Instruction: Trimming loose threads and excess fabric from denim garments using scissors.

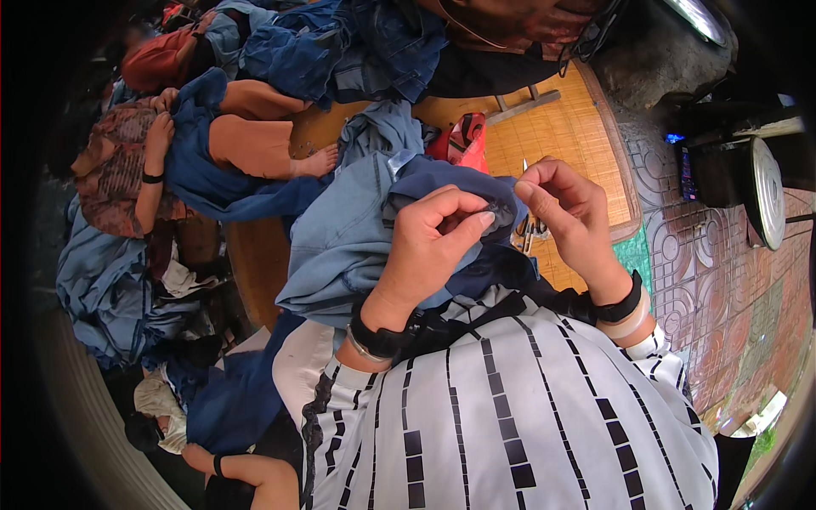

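Observation:
My left hand (pixel 429 251) pinches the gathered edge of a navy cloth (pixel 446 183) with some dark grey, crumpled material at its fingertips, over a light blue denim garment (pixel 336 234) on my lap. My right hand (pixel 565 221) is raised just right of it, thumb and index finger pinched; what they hold, if anything, is too small to name. Behind my right hand, metal scissors and other small tools (pixel 529 234) lie partly hidden on an orange woven surface (pixel 586 119).
Two co-workers (pixel 127 170) (pixel 153 59) handle denim at the left; another person's arm (pixel 246 476) shows low left. Denim piles (pixel 102 289) (pixel 306 51), a red bag (pixel 459 140) and a wooden piece (pixel 518 110) surround me. At right are patterned paving (pixel 680 263) and a round metal lid (pixel 765 187).

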`<state>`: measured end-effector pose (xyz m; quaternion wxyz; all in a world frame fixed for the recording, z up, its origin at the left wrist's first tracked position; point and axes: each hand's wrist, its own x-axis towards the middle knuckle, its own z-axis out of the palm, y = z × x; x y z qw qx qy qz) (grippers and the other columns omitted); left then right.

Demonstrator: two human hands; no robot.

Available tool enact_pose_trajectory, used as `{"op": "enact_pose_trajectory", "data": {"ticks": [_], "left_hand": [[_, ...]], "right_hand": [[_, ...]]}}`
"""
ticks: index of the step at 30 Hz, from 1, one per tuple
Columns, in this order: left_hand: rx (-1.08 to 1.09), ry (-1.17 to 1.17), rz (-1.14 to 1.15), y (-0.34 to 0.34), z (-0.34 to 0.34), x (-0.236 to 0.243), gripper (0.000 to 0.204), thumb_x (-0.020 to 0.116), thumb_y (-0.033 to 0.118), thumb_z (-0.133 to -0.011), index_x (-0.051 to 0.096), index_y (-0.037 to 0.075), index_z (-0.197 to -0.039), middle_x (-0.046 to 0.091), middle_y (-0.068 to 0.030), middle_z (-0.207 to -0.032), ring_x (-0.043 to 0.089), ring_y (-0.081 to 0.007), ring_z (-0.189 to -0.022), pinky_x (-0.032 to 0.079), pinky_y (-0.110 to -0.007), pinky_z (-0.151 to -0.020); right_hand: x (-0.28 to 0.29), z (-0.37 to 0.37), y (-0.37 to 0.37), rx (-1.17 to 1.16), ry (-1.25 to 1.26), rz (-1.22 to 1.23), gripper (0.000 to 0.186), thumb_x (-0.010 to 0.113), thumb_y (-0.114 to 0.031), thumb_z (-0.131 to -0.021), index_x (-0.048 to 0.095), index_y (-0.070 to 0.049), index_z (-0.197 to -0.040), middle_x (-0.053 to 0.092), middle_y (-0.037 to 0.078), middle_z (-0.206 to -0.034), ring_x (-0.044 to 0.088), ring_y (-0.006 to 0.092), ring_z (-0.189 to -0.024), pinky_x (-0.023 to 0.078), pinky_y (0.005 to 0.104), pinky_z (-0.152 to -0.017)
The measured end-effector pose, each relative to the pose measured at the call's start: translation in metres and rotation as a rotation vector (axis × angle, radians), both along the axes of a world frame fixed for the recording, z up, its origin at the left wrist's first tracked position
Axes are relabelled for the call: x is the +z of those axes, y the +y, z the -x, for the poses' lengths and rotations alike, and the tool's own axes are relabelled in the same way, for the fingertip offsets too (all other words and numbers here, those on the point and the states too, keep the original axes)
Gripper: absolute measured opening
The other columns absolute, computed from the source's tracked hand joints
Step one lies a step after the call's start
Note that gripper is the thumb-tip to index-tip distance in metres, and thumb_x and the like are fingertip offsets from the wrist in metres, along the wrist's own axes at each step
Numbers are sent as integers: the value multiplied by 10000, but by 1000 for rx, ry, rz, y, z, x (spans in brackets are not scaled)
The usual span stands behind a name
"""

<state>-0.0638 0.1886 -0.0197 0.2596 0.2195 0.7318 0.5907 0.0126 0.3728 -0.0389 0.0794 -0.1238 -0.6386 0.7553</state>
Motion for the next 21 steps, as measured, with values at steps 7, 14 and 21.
{"op": "enact_pose_trajectory", "data": {"ticks": [7,14,21], "left_hand": [[20,-75,-6,1,-1,-5,79,681,8,-864,667,-26,-934,605,36,-829,503,-14,-718,395,-165,-624],[208,-453,-159,-9,2,-24,143,654,45,-892,678,-25,-1015,676,-5,-918,604,-57,-836,464,-204,-766],[409,-652,-254,-29,3,-53,142,632,31,-882,655,-11,-1016,669,-40,-970,611,-111,-888,453,-254,-857]], "right_hand": [[-8,-2,12,-24,9,44,128,645,-129,-938,628,-3,-946,610,-21,-830,530,41,-766,415,207,-671],[-130,0,84,-190,-193,-54,176,648,-163,-934,666,11,-952,628,4,-794,566,81,-717,446,224,-648],[-308,-55,113,-177,-807,-98,235,666,-195,-871,691,39,-872,698,97,-746,659,167,-648,502,293,-610]]}}
